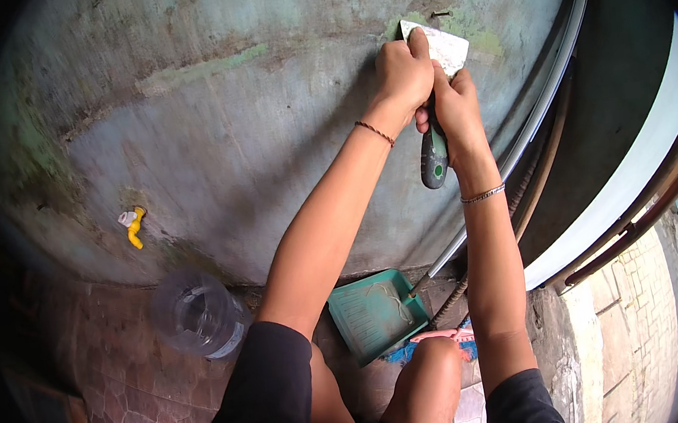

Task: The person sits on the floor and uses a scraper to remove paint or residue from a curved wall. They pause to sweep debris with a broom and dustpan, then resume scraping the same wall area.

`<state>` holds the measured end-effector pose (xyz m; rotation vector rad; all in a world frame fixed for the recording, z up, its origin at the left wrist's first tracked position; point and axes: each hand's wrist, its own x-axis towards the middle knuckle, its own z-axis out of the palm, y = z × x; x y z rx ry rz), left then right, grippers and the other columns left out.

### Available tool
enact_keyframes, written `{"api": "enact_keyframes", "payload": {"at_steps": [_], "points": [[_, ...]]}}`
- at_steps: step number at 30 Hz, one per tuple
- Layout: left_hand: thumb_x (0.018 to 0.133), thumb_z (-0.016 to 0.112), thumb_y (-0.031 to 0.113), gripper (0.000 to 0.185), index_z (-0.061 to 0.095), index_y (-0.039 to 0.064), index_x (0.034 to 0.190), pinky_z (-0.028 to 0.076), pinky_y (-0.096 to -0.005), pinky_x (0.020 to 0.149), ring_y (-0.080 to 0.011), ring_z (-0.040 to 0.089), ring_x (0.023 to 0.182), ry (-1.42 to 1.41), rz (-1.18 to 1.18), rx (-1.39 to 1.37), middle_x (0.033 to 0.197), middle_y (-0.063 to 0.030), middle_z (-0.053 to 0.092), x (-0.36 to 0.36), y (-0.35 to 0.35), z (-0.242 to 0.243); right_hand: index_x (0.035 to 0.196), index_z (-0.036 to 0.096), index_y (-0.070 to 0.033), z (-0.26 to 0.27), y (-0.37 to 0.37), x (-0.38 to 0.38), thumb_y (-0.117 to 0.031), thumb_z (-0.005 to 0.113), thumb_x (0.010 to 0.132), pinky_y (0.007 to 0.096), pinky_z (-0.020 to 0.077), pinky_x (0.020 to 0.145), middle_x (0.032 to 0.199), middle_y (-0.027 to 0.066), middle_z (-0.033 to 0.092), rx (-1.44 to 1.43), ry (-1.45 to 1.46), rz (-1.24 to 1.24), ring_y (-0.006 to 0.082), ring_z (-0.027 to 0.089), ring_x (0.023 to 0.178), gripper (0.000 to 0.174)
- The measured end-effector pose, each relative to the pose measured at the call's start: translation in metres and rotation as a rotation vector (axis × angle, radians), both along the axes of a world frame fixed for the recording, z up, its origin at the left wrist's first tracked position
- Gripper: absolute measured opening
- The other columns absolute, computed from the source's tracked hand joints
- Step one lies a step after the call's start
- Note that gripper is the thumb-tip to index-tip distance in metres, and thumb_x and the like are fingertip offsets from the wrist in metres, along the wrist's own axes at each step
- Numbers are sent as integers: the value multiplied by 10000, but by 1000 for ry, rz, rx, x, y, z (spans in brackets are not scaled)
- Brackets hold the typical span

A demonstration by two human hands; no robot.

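Both hands grip one wide putty knife [449, 49] high on a weathered, painted wall [283, 137]. My left hand [404, 77], with a braided cord at its wrist, presses its thumb along the blade. My right hand [458, 99] wraps the upper handle from the other side, a beaded bracelet at its wrist. The dark handle [434, 162] with green parts points down below the hands. The blade lies close to the wall; whether its edge touches is hard to tell. Green patches and worn paint surround it, and a nail [441, 14] sticks out just above.
A yellow tap [137, 228] juts from the wall at lower left, above a clear plastic water bottle [199, 313]. A green dustpan [379, 314] and a blue-and-pink broom head [443, 337] rest near my knees. Long poles [540, 109] lean at right.
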<state>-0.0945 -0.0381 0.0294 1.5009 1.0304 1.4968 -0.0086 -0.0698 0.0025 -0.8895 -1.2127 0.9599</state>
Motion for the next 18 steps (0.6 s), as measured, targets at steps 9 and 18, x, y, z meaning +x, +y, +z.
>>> {"api": "enact_keyframes", "payload": {"at_steps": [9,18], "points": [[1071,436,427,568,559,-43,777,375,-347,302,-166,522,401,5,-104,-41,571,-86,545,-7,-1,-39,1036,418,-24,-51,7,1,-293,507,1081,269,445,409,672,55,575,32,122,60,139,544,457,287],[1019,564,281,402,634,-86,1168,565,-455,905,-382,687,1105,790,563,837,1285,-298,636,-64,-38,-88,1159,450,-26,-209,-128,48,-81,558,914,608,519,645,745,285,672,-133,-1087,-428,496,680,736,273]]}}
